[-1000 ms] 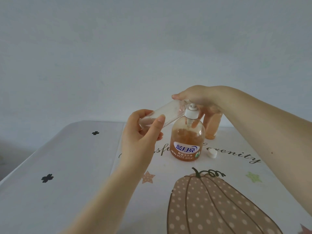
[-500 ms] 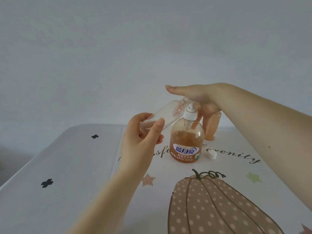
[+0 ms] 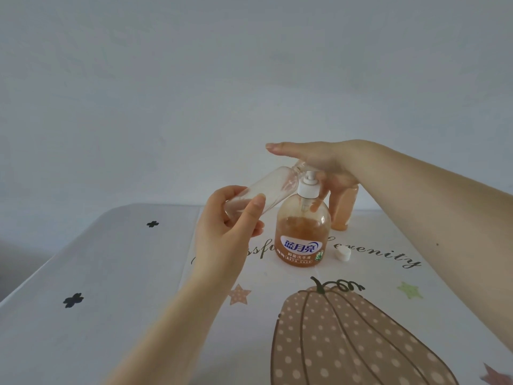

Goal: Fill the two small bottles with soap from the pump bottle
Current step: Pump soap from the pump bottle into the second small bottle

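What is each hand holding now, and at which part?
The left hand grips the clear small bottle at its base end. The right hand holds nothing; it lies flat over the pump head.

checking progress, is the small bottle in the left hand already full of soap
No, the small clear bottle held tilted in the left hand looks nearly empty, with only a trace of soap inside.

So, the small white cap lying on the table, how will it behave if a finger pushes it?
The white cap looks small and hollow, so probably very light; a slight push would likely send it sliding. It seems round and lies tilted on the smooth printed table, so it may also roll away.
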